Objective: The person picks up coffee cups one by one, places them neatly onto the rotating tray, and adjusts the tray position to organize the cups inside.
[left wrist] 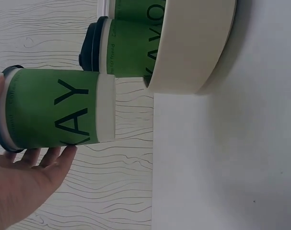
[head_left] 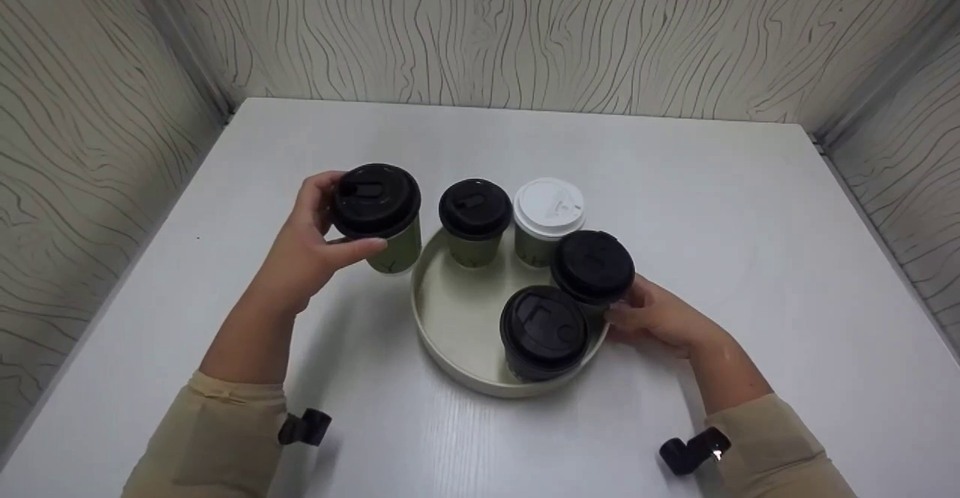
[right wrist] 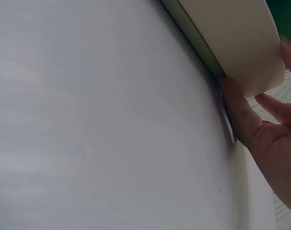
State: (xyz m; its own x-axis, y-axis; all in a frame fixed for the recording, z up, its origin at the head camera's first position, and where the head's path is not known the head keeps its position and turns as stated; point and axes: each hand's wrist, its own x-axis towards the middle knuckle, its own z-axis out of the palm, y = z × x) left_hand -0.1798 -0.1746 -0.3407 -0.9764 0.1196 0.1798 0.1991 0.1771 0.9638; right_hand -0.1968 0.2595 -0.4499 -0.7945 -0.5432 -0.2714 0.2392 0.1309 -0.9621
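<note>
My left hand grips a green paper cup with a black lid, to the left of a round cream tray. In the left wrist view this green cup is off the table, dark letters on its side. My right hand holds the tray's right side; in the right wrist view its fingers are at the tray's lower edge and the thumb near the rim. Inside the tray stand a small black-lidded cup, a white-lidded cup and two more black-lidded cups.
The tray rests on a white table. Wood-grain patterned panels stand behind the table and along both sides. A small black device sits at the left sleeve and another at the right sleeve.
</note>
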